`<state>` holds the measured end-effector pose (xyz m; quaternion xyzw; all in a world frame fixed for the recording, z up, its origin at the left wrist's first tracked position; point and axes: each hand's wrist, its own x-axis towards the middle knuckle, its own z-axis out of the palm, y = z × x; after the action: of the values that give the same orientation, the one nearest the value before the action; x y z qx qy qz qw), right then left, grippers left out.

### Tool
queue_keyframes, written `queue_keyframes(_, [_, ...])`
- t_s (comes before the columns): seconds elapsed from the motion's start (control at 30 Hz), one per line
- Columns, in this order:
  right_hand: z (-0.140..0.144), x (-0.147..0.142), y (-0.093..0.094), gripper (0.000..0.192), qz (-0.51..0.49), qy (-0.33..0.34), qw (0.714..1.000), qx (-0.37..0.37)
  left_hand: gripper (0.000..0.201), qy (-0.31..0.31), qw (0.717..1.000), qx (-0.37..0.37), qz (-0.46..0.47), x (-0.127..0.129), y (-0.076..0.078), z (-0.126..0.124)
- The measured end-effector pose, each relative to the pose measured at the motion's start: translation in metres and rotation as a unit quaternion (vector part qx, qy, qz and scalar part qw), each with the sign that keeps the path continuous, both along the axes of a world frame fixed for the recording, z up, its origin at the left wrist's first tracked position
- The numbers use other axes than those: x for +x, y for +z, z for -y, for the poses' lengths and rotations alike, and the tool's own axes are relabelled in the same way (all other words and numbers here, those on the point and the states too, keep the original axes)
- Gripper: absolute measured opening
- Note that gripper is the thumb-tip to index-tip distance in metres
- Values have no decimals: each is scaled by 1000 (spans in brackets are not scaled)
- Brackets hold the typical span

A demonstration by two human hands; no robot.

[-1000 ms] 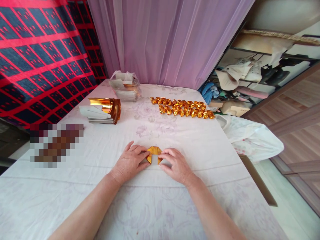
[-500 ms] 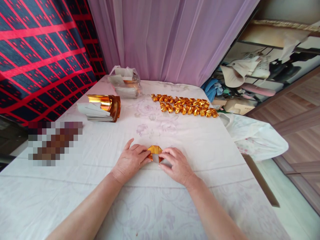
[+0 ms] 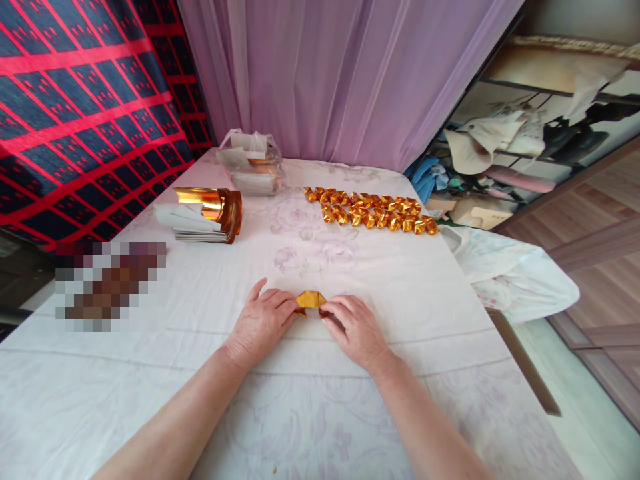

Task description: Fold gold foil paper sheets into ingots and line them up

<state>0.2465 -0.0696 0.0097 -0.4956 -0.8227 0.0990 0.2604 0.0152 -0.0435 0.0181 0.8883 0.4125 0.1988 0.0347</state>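
Two hands pinch one gold paper piece [image 3: 310, 300] flat on the table [image 3: 350, 280] | head view: my left hand [image 3: 260, 323] and right hand [image 3: 356, 330] close fingers on its ends | clear plastic bag [image 3: 251, 163] at far edge holds paper sheets | folded gold pieces [image 3: 373, 212] lie loose in rows.

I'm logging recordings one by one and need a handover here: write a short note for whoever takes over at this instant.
Left hand: fingertips pressing the left end of the gold foil paper piece on the tablecloth.
Right hand: fingertips pinching its right end.
Done: the piece is partly folded, narrow and flat; two rows of folded gold pieces lie at the far side.
Left: this piece lacks the finished shape of the rows. A stack of gold foil sheets sits far left, with a plastic bag of sheets behind it.
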Motion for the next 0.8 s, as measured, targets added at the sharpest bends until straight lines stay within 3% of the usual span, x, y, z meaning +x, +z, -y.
queue_keyframes(0.3, [-4, -2, -7, 18, 0, -30, 999, 35, 14, 39, 997, -61, 40, 5, -2, -4])
queue_keyframes(0.8, [-10, -10, -13, 15, 1, -109, 994, 12, 25, 114, 990, -56, 61, 15, -2, -3])
